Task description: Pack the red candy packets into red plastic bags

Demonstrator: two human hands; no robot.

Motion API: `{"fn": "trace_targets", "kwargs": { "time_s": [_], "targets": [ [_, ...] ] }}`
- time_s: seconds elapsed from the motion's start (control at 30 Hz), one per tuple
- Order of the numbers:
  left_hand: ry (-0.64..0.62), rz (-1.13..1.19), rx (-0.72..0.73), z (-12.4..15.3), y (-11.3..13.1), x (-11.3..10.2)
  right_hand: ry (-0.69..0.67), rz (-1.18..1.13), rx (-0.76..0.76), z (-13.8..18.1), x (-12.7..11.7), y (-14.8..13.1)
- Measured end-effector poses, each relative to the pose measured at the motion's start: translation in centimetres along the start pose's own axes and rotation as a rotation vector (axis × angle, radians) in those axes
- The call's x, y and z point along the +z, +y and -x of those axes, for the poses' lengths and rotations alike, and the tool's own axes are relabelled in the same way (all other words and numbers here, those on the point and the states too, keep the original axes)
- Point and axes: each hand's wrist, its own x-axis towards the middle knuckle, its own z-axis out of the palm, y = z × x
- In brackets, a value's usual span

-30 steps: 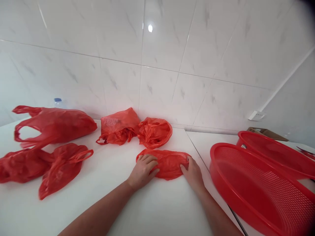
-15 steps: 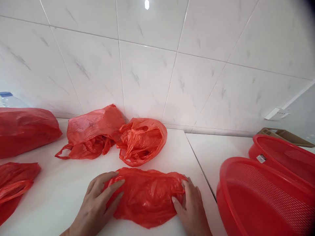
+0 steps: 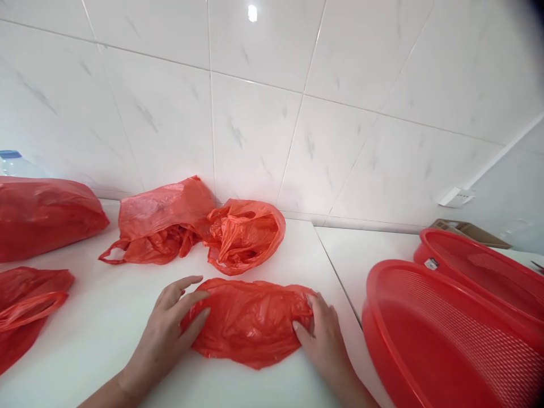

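A flattened red plastic bag (image 3: 250, 320) lies on the white counter (image 3: 106, 340) in front of me. My left hand (image 3: 170, 323) rests on its left end with fingers stretched out and spread. At the bag's right end my right hand (image 3: 321, 340) presses with its fingers bent against the plastic; I cannot tell whether it pinches the bag. Just behind lie two more crumpled red bags, one with handles (image 3: 159, 224) and one gaping (image 3: 244, 235).
Two stacked red mesh baskets (image 3: 450, 334) sit at the right. More red bags lie at the far left (image 3: 42, 212) and lower left (image 3: 28, 306). A bottle with a blue cap (image 3: 12, 164) stands behind them. Tiled wall at the back, with a cardboard box (image 3: 471, 232).
The view has come closer and lower over the bag. My left hand's fingers have spread and slid to the bag's left edge; the bag lies flatter and wider between both hands.
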Motion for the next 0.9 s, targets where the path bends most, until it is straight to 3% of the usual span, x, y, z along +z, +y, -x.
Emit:
{"fn": "trace_targets", "kwargs": {
  "time_s": [0.27, 0.63, 0.9],
  "targets": [
    [-0.036, 0.084, -0.007, 0.0, 0.1, 0.6, -0.018, -0.05, 0.043, -1.1, -1.9, -2.2],
    [-0.122, 0.102, -0.004, 0.1, 0.0, 1.0, 0.028, -0.112, 0.02, -1.5, -2.2, -1.8],
    [-0.195, 0.126, -0.051, 0.3, -0.1, 1.0, -0.025, -0.173, 0.057, -1.5, -2.0, -1.5]
  ]
}}
